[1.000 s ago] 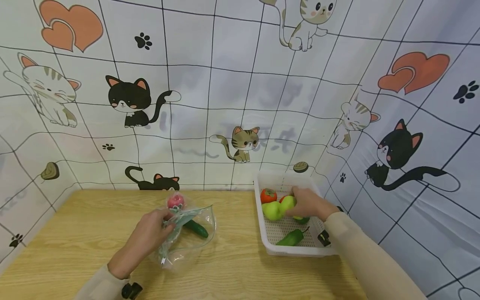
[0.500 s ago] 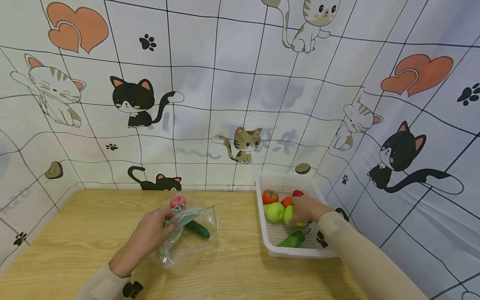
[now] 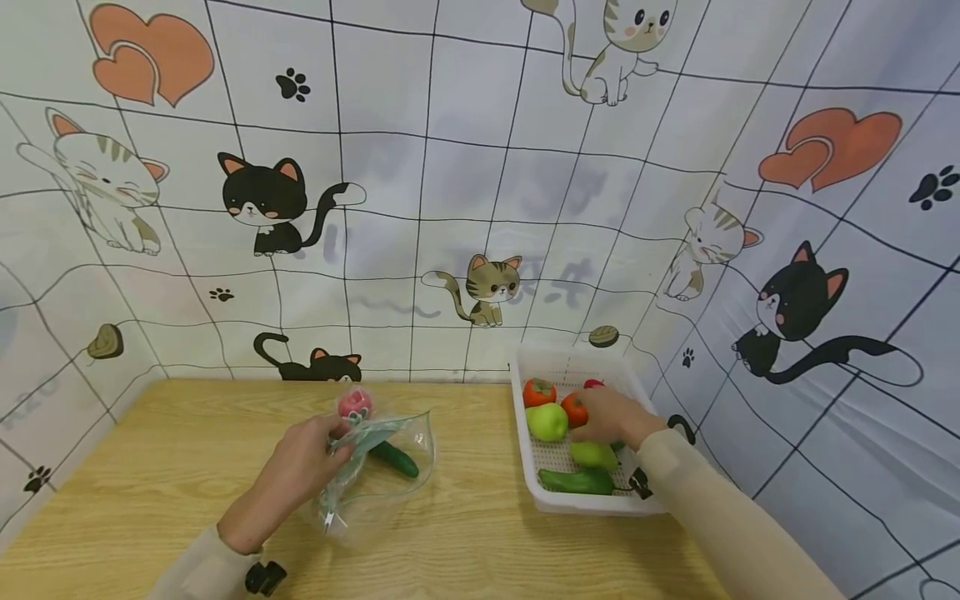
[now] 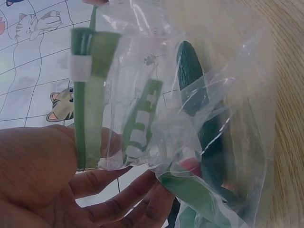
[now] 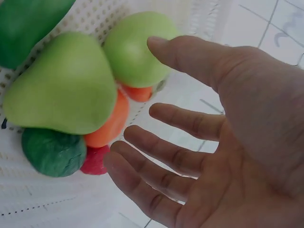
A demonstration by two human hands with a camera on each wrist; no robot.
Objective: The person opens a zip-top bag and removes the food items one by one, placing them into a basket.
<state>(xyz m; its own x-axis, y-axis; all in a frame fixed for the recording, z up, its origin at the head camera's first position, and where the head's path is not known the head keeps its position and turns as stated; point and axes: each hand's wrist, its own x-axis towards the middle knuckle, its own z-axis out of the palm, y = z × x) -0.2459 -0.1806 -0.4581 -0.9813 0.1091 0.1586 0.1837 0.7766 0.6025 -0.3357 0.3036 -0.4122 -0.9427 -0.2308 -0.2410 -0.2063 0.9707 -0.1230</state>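
My left hand (image 3: 307,457) holds a clear zip bag (image 3: 408,433) by its green-edged mouth. Inside the bag lie a dark green cucumber (image 3: 393,458) and a pink round thing (image 3: 355,404). In the left wrist view the cucumber (image 4: 199,114) shows through the plastic. Over a white basket (image 3: 528,475) is my right hand (image 3: 613,417), its fingers apart and holding nothing in the right wrist view. Near its fingertips are a green pear (image 5: 66,85), a green apple (image 5: 137,50) and an orange-red fruit (image 5: 110,123). A green pepper (image 3: 577,481) lies along the basket's front.
A red fruit with a leafy top (image 3: 539,392) sits in the basket's back left. Beside the pear are a dark green rounded thing (image 5: 54,152) and a small red one (image 5: 96,160). A cat-print cloth (image 3: 420,183) stands behind the wooden table (image 3: 465,533).
The pear has shifted toward the basket's front, and the pepper has turned to lie more crosswise. More of the orange-red fruit shows. My left hand and the bag have stayed put.
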